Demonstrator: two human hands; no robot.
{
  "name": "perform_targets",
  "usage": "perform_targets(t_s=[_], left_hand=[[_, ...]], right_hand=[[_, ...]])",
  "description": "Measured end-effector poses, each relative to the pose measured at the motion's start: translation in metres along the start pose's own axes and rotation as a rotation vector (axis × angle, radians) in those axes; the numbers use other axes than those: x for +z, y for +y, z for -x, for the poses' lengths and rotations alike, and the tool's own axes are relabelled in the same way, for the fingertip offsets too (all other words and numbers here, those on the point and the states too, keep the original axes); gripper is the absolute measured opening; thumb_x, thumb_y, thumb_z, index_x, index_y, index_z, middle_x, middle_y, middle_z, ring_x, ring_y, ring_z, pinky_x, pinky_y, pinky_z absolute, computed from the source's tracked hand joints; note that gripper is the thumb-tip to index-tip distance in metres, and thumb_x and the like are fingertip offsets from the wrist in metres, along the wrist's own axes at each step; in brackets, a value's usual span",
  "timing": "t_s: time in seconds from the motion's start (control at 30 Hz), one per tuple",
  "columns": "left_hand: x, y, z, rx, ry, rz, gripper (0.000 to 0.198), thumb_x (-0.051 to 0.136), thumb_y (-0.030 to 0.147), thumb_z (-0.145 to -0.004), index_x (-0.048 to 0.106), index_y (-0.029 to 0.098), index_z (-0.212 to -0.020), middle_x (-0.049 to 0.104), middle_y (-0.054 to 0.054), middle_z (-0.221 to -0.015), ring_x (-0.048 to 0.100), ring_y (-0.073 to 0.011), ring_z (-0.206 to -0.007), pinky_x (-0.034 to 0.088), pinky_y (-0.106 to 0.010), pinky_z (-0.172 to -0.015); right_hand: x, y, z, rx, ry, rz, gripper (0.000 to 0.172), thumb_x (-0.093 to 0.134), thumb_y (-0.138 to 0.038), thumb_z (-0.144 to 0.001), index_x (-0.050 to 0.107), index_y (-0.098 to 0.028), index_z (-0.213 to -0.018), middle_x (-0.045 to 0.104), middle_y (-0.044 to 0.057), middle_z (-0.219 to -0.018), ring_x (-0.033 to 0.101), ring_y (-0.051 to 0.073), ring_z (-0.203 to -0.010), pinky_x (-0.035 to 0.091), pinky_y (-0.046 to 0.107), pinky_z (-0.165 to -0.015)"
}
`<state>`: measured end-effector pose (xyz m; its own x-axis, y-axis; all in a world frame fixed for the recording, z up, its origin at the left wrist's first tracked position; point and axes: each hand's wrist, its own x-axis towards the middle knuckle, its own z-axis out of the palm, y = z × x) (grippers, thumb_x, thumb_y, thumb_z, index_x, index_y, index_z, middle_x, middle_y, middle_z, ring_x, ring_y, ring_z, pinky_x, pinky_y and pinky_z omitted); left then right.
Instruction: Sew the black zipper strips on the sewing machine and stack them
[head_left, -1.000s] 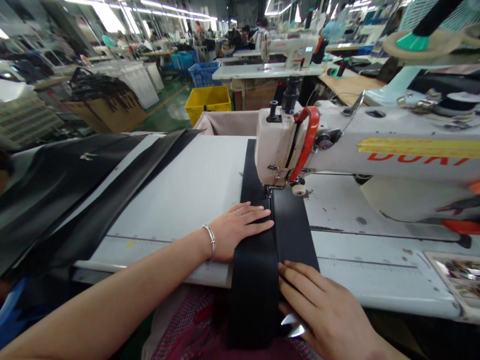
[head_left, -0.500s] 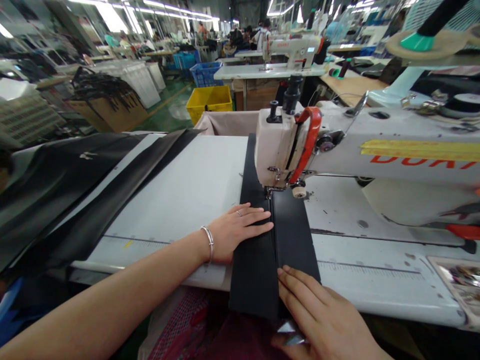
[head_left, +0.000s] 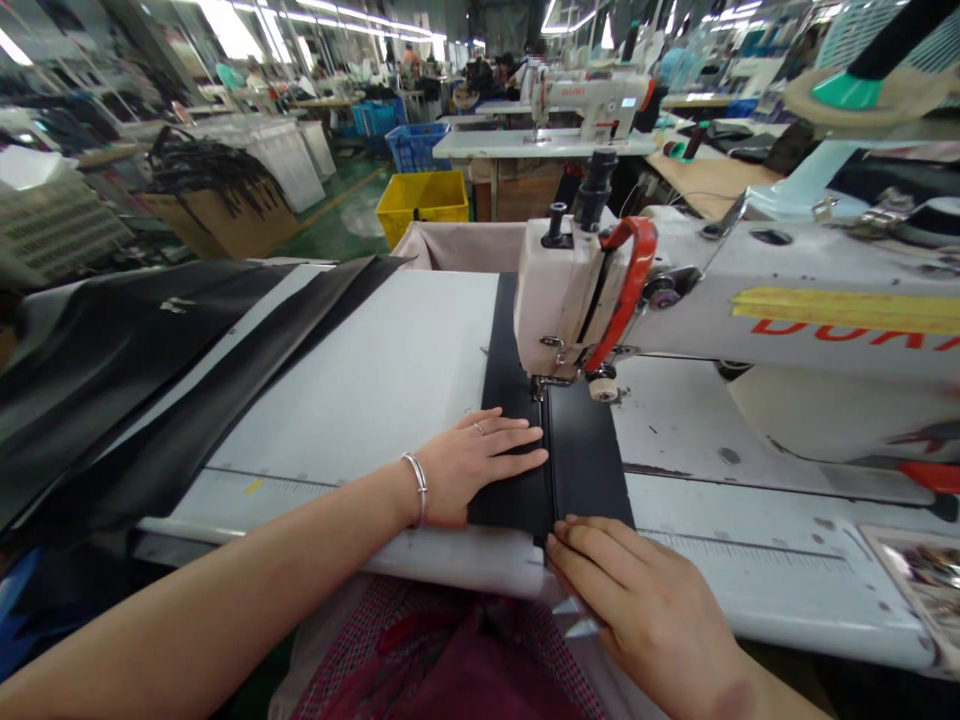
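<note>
A black leather-like panel with a raised seam line lies lengthwise under the presser foot of a sewing machine. On the panel's left half, my left hand rests flat, fingers spread toward the seam. My right hand is at the panel's near end, fingertips together and pressed down beside the seam. Two pointed silver blades, seemingly of thread snips, stick out from beneath that hand; their handles are hidden in the palm.
Larger black sheets drape over the table's left side. A pale fabric-lined bin stands behind the table, with a yellow crate beyond. At the right edge sits a tray of small metal parts. People work far back.
The black panel has slid away from me under the presser foot; its near end no longer hangs over the table edge. My right hand has shifted slightly forward, while my left stays nearly in place.
</note>
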<state>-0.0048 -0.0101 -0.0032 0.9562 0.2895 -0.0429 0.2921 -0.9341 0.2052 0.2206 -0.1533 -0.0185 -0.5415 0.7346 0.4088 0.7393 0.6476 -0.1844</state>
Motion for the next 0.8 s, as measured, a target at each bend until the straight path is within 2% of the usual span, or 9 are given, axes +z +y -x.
perform_targets(t_s=[0.13, 0.23, 0.4, 0.63, 0.8], left_hand=[[0.003, 0.001, -0.001, -0.001, 0.094, 0.016, 0.072, 0.055, 0.049, -0.081, 0.031, 0.023, -0.144, 0.031, -0.008, -0.15, 0.027, -0.0275, -0.138, 0.015, -0.049, -0.115], [0.005, 0.002, -0.002, -0.012, 0.122, -0.007, 0.057, 0.044, 0.048, -0.091, 0.036, 0.023, -0.141, 0.035, -0.007, -0.148, 0.031, -0.0256, -0.136, 0.017, -0.047, -0.115], [0.009, 0.002, -0.003, -0.007, 0.143, -0.067, 0.044, 0.039, 0.034, -0.096, 0.041, 0.021, -0.138, 0.037, -0.007, -0.146, 0.035, -0.0231, -0.134, 0.021, -0.045, -0.115], [0.011, 0.004, 0.0, 0.033, 0.233, -0.097, 0.039, 0.041, 0.026, -0.096, 0.047, 0.016, -0.133, 0.048, -0.008, -0.139, 0.042, -0.0213, -0.129, 0.029, -0.044, -0.113], [0.009, -0.002, -0.003, 0.04, 0.213, -0.137, 0.039, 0.038, 0.027, -0.097, 0.049, 0.012, -0.131, 0.049, -0.009, -0.137, 0.045, -0.0214, -0.127, 0.031, -0.042, -0.113]], right_hand=[[0.002, 0.007, -0.006, 0.02, -0.016, -0.002, 0.033, 0.041, -0.006, -0.087, 0.063, -0.017, -0.109, 0.065, 0.005, -0.11, 0.059, 0.019, -0.1, 0.052, 0.033, -0.085], [0.001, 0.013, -0.012, 0.033, -0.028, 0.014, 0.034, 0.044, -0.006, -0.083, 0.063, -0.018, -0.109, 0.064, 0.006, -0.112, 0.058, 0.02, -0.103, 0.052, 0.032, -0.084], [-0.001, 0.023, -0.024, 0.071, -0.093, 0.047, 0.037, 0.054, -0.007, -0.074, 0.063, -0.02, -0.107, 0.063, 0.005, -0.111, 0.059, 0.02, -0.101, 0.052, 0.032, -0.083], [0.002, 0.038, -0.038, 0.101, -0.112, 0.065, 0.027, 0.059, -0.014, -0.08, 0.064, -0.02, -0.106, 0.063, 0.003, -0.115, 0.057, 0.021, -0.103, 0.05, 0.034, -0.088], [0.004, 0.05, -0.048, 0.137, -0.128, 0.105, 0.027, 0.058, -0.019, -0.083, 0.063, -0.02, -0.11, 0.062, 0.001, -0.119, 0.057, 0.02, -0.105, 0.051, 0.035, -0.088]])
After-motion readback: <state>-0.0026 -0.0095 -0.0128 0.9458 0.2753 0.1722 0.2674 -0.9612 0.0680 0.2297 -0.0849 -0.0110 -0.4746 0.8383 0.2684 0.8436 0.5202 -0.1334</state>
